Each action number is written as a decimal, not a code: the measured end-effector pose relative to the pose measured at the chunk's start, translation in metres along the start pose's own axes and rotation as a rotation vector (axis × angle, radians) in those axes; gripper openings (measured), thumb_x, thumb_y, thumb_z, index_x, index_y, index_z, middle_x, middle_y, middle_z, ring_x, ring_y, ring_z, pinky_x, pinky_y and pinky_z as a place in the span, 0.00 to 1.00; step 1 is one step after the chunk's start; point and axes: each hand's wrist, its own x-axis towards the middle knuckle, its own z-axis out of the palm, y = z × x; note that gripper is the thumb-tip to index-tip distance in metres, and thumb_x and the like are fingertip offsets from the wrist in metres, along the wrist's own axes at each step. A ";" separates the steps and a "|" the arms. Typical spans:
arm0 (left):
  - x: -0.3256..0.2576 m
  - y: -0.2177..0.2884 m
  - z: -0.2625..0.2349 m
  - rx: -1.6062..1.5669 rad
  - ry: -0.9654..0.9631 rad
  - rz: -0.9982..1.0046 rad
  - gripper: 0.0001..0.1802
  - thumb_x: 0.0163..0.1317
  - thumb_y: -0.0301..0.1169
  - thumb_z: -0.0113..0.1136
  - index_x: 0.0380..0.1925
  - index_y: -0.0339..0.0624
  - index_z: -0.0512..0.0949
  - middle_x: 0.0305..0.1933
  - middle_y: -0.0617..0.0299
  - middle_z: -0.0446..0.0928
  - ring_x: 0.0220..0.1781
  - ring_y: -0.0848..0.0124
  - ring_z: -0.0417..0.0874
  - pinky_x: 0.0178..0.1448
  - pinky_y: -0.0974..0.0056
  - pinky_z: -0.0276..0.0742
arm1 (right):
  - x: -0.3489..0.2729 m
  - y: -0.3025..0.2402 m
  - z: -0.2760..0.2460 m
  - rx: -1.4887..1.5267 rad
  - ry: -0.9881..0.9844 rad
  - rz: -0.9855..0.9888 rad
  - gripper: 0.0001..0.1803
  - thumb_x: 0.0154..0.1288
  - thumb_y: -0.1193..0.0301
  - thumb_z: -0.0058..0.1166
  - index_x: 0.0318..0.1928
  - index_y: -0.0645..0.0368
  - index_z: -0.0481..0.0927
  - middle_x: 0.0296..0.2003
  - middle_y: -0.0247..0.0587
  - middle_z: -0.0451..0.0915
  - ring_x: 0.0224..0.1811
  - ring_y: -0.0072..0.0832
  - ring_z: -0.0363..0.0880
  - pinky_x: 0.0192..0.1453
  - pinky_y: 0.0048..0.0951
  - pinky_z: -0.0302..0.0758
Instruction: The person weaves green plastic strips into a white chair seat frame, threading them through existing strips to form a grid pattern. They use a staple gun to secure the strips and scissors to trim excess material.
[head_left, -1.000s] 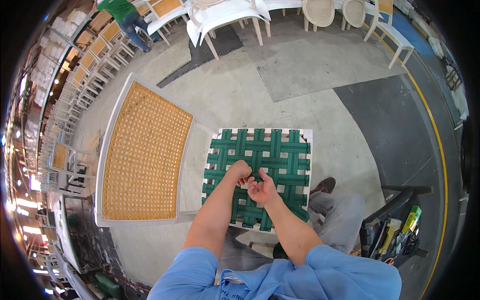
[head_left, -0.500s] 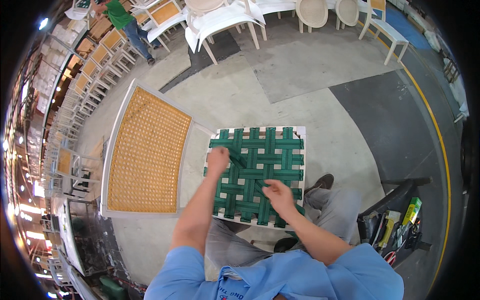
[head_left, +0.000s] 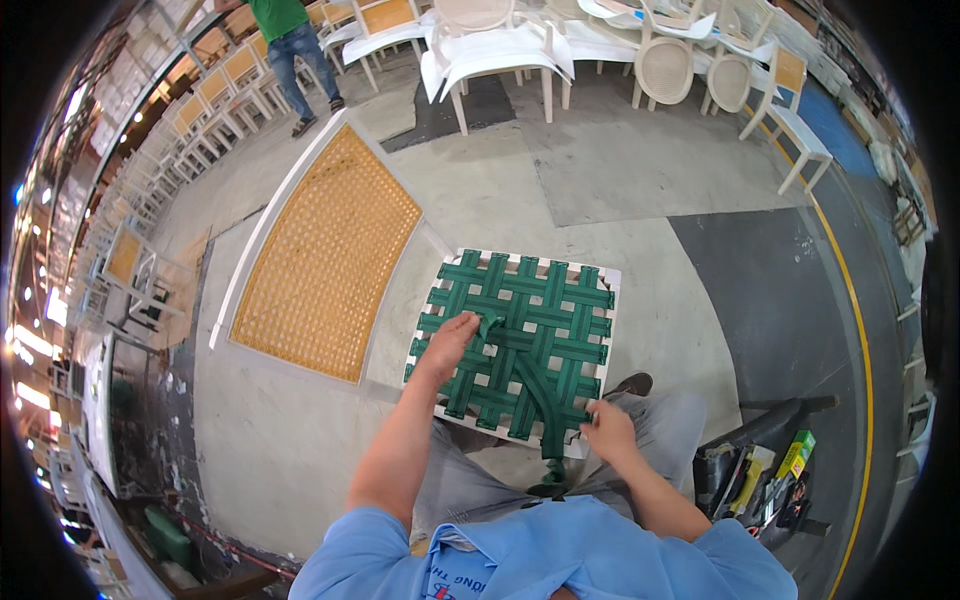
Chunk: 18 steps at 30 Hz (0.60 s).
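A chair seat frame (head_left: pixel 612 335) stands before me, covered with a woven lattice of green webbing straps (head_left: pixel 545 318). My left hand (head_left: pixel 452 345) is over the seat's left part, its fingers pinched on the end of a loose green webbing strap (head_left: pixel 540 385). That strap passes across the weave, hangs over the near edge and bunches up between my knees. My right hand (head_left: pixel 607 432) is beside the near right corner of the seat, apart from the loose strap. Its fingers are bent and parted, with nothing visible in them.
The chair's cane back panel (head_left: pixel 330 250) leans away on the left. At my right, a black holder (head_left: pixel 715 475) carries hand tools and a green-yellow box (head_left: pixel 797 455). White chairs (head_left: pixel 500 70) line the far side. A person in a green shirt (head_left: pixel 280 15) stands far left.
My right hand has moved from the middle of the weave toward the near right corner. The loose strap now lies across the weave and over the near edge. My view has shifted.
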 end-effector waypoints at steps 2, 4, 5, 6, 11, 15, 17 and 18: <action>-0.008 -0.008 0.003 0.007 -0.056 0.032 0.16 0.81 0.41 0.51 0.50 0.42 0.82 0.47 0.72 0.80 0.51 0.80 0.74 0.59 0.70 0.68 | 0.022 -0.026 -0.010 0.152 0.109 -0.200 0.30 0.61 0.76 0.65 0.65 0.53 0.74 0.46 0.47 0.82 0.48 0.46 0.84 0.53 0.43 0.80; -0.011 -0.009 0.007 0.056 -0.079 -0.023 0.16 0.81 0.41 0.51 0.51 0.42 0.82 0.47 0.72 0.80 0.51 0.80 0.73 0.59 0.70 0.68 | 0.046 -0.063 -0.018 0.380 0.168 -0.479 0.26 0.64 0.80 0.61 0.63 0.52 0.77 0.47 0.47 0.81 0.43 0.41 0.83 0.50 0.38 0.80; -0.011 -0.008 0.009 0.056 -0.083 -0.046 0.16 0.80 0.40 0.51 0.50 0.40 0.82 0.45 0.70 0.79 0.50 0.79 0.73 0.58 0.69 0.69 | 0.060 -0.084 -0.018 0.392 0.123 -0.451 0.24 0.65 0.80 0.61 0.61 0.52 0.79 0.48 0.47 0.80 0.43 0.41 0.83 0.49 0.38 0.80; -0.012 -0.006 0.010 0.087 -0.101 0.018 0.16 0.81 0.40 0.51 0.50 0.40 0.82 0.45 0.70 0.79 0.50 0.79 0.73 0.58 0.69 0.69 | 0.072 -0.101 -0.021 0.472 0.094 -0.563 0.22 0.65 0.80 0.60 0.59 0.52 0.81 0.48 0.47 0.79 0.42 0.40 0.83 0.49 0.38 0.80; -0.024 0.002 0.014 0.203 -0.035 0.173 0.13 0.76 0.31 0.53 0.54 0.37 0.78 0.49 0.66 0.78 0.53 0.74 0.75 0.61 0.67 0.71 | 0.120 -0.149 -0.018 0.354 0.120 -0.691 0.10 0.69 0.74 0.61 0.49 0.61 0.83 0.44 0.46 0.80 0.40 0.41 0.82 0.47 0.37 0.78; -0.040 0.004 0.019 0.170 0.113 0.420 0.12 0.71 0.26 0.58 0.53 0.37 0.77 0.49 0.65 0.77 0.51 0.75 0.75 0.58 0.68 0.72 | 0.134 -0.155 -0.018 0.269 0.078 -0.583 0.10 0.71 0.70 0.61 0.45 0.65 0.81 0.40 0.46 0.81 0.39 0.42 0.81 0.44 0.38 0.77; -0.045 0.004 0.024 0.123 0.198 0.392 0.09 0.72 0.27 0.60 0.50 0.38 0.78 0.45 0.67 0.78 0.48 0.78 0.75 0.54 0.69 0.72 | 0.134 -0.160 -0.019 0.244 0.070 -0.658 0.11 0.71 0.69 0.61 0.46 0.65 0.81 0.39 0.46 0.81 0.39 0.42 0.81 0.43 0.38 0.76; -0.046 0.005 0.026 0.075 0.238 0.322 0.08 0.72 0.28 0.60 0.48 0.38 0.79 0.43 0.69 0.78 0.46 0.79 0.75 0.52 0.69 0.71 | 0.133 -0.164 -0.020 0.207 0.043 -0.612 0.11 0.71 0.69 0.61 0.46 0.64 0.81 0.39 0.46 0.81 0.38 0.42 0.81 0.43 0.38 0.76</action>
